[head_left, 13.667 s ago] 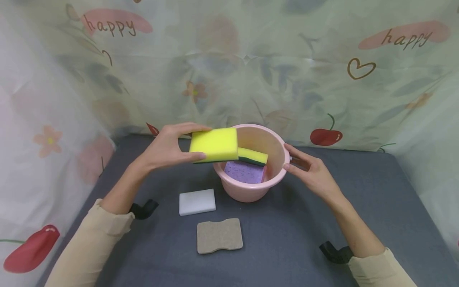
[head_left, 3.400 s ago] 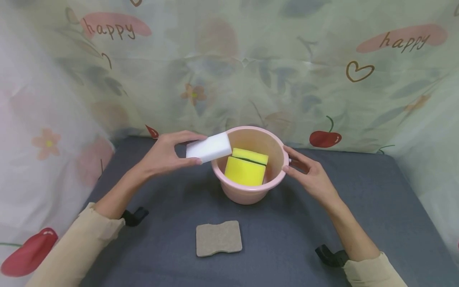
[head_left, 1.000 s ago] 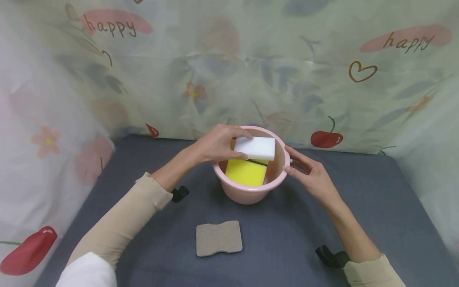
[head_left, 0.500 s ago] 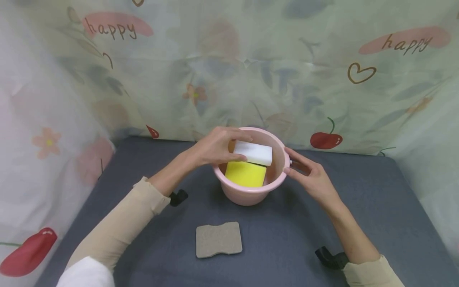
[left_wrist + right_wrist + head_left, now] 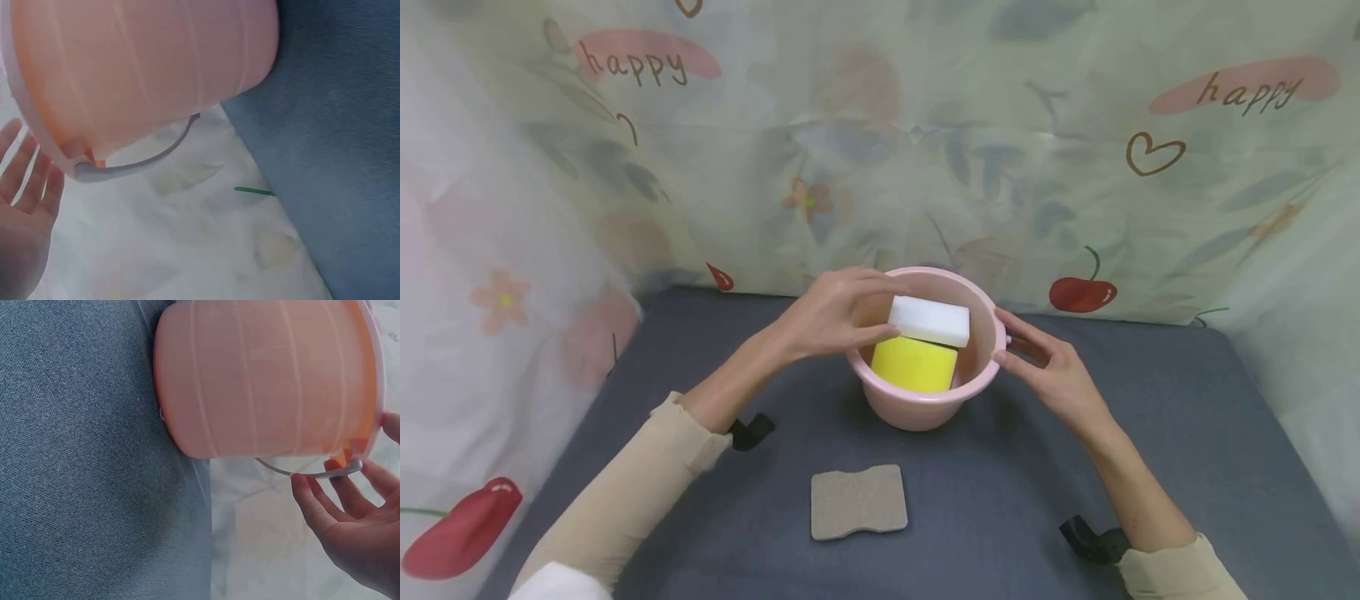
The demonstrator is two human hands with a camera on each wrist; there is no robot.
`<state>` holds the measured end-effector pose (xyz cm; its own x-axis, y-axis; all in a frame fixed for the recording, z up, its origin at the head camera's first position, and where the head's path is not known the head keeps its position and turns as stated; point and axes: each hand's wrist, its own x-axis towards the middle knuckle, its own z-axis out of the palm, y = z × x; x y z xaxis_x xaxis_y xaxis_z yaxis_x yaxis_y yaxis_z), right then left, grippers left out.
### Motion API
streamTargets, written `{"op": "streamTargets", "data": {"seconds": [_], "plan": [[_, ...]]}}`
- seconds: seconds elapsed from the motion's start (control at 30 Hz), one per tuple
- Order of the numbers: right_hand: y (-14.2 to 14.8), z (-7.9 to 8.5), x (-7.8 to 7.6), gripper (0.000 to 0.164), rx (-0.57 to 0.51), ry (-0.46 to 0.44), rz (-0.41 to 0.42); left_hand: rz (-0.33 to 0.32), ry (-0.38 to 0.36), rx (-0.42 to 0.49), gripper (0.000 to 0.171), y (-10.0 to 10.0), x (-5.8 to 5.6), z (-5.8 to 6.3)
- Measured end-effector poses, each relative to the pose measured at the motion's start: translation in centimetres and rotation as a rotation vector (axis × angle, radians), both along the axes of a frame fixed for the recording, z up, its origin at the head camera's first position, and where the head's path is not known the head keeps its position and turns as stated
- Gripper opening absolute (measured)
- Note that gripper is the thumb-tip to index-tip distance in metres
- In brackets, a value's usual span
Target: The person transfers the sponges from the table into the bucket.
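Note:
A pink bucket (image 5: 913, 412) stands upright on the dark table. Inside it a white sponge block (image 5: 929, 321) lies tilted behind a yellow sponge (image 5: 914, 365), covering most of what is beneath. My left hand (image 5: 831, 315) is over the bucket's left rim, fingers relaxed and apart, fingertips right at the white sponge's left end. On the opposite side my right hand (image 5: 1062, 371) holds the bucket by its rim. In the right wrist view, its fingers (image 5: 312, 506) are also at the bucket's grey handle (image 5: 275, 469).
In front of the bucket a grey-brown scouring pad (image 5: 859, 502) with wavy long sides lies flat on the dark tabletop (image 5: 985, 517). A printed curtain (image 5: 880, 167) hangs behind the table and along both sides.
My left hand has lowered the white sponge into the bucket, let go of it and drawn back a little to the left. The right hand keeps its place on the rim.

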<state>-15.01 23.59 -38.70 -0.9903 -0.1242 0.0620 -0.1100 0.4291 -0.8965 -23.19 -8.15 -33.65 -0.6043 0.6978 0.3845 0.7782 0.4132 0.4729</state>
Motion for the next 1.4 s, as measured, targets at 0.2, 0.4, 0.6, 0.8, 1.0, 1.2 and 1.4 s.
{"op": "streamTargets", "data": {"seconds": [0.2,0.4,0.6,0.8,1.0,1.2,1.4], "plan": [[0.1,0.0,0.0,0.061,0.001,0.002,-0.003,0.038,0.037,0.092,0.049,-1.7,1.5,-0.5],[0.1,0.0,0.1,0.062,0.002,-0.003,0.000,0.040,0.092,0.161,0.048,-3.1,2.6,-1.0],[0.0,0.1,0.0,0.061,0.001,-0.001,0.004,0.056,0.097,0.181,0.048,-4.2,3.8,-1.4],[0.0,0.1,0.0,0.061,-0.001,-0.001,0.010,0.088,0.069,0.176,0.052,-5.5,5.4,-2.4],[0.0,0.1,-0.1,0.061,-0.005,-0.007,0.008,0.124,0.035,0.198,0.050,-6.4,6.8,-3.9],[0.0,0.1,-0.1,0.061,-0.014,-0.014,0.009,0.144,-0.031,0.184,0.054,-6.8,8.0,-5.7],[0.0,0.0,0.1,0.062,-0.009,-0.007,0.003,0.145,-0.096,0.158,0.057,-6.7,9.5,-7.3]]}}
